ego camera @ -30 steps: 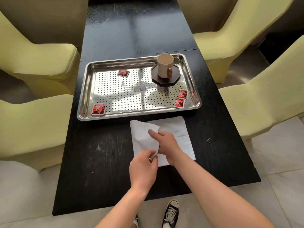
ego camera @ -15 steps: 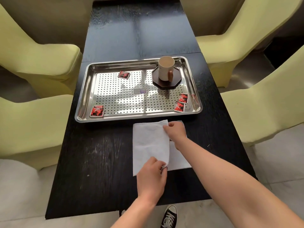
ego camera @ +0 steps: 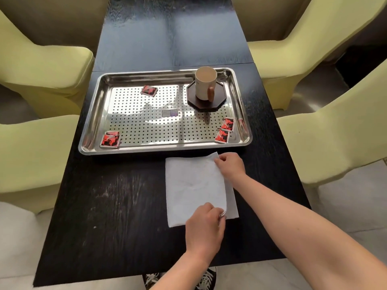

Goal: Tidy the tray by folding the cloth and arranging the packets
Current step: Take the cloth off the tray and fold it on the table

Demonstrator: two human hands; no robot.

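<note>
A: Where's the cloth [ego camera: 194, 185] rn?
B: Flat on the table [ego camera: 100, 206], not in the tray [ego camera: 163, 147]. It's just in front of the tray's near rim, right of ctr. White, doubled over: the top layer covers most of it, and a strip of the bottom layer shows along the right edge & near right corner.
A: Hands?
B: Both on it. The right hand [ego camera: 230, 166] pinches the far right corner of the top layer, fingers curled on the edge. The left hand [ego camera: 204, 227] pinches the near right corner of that same layer, w/ the edge bulging up a bit by the fingertips.
A: Packets?
B: 4 of them, all red/black, all in the tray, scattered. The near-left packet [ego camera: 110, 139] sits in the near left corner. The far packet [ego camera: 149, 90] is up by the far side, left of ctr, tilted. By the right wall there's the rear right packet [ego camera: 227, 124] w/ the front right packet [ego camera: 222, 135] just in front of it; can't tell if they touch.
A: Anything else in there?
B: A mug [ego camera: 205, 83] w/ a brown handle, upright on a dark octagonal coaster [ego camera: 219, 97] in the far right corner. Also a small label [ego camera: 169, 113] at the ctr of the perforated floor.
A: Around the table?
B: Yellow-green chairs [ego camera: 41, 80], 2 per side. Shoes [ego camera: 206, 279] show below the near table edge, on a pale floor
</note>
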